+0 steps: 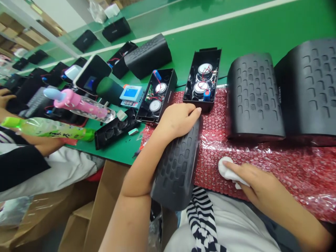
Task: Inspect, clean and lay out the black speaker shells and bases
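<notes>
My left hand [181,120] is closed over the far end of a black speaker housing [175,168] with oblong dimples, which lies tilted near the table's front edge. My right hand [244,176] grips a wad of white cloth [228,169] above the red bubble wrap [210,140]. Just beyond my left hand, an open black case [203,77] shows two round speakers, red wires and a blue part. Another open case [159,94] of the same kind sits to its left. Two dimpled black housings [256,98] stand at the right.
A blue-screened device [131,95], a pink bottle [81,105], a green bottle [49,128] and a black panel [115,129] are on the green table [189,24] at the left. A co-worker's arm [44,143] is at far left. Cardboard boxes [105,196] stand below the edge.
</notes>
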